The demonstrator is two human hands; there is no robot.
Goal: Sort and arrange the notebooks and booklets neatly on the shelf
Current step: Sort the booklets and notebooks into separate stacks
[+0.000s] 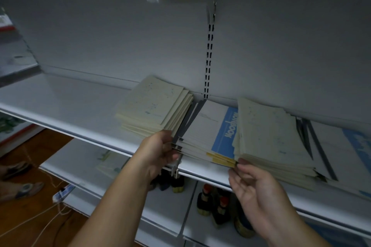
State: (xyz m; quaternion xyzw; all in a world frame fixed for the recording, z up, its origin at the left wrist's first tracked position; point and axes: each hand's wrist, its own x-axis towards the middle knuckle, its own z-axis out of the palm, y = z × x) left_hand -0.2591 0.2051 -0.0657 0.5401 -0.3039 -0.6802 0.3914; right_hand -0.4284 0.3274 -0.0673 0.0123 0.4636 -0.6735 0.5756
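Left hand (160, 151) grips blue-white notebook stack (208, 132) (spine side); right hand (255, 184) open.

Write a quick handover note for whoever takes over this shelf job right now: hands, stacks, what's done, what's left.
Left hand: gripping the left edge of the white-and-blue stack.
Right hand: open, fingertips at that stack's front right corner.
Cream stack sits left on the shelf; a second cream stack overlaps the middle one; more white-and-blue booklets lie far right.
Done: rough piles.
Left: square up the fanned, overlapping stacks.
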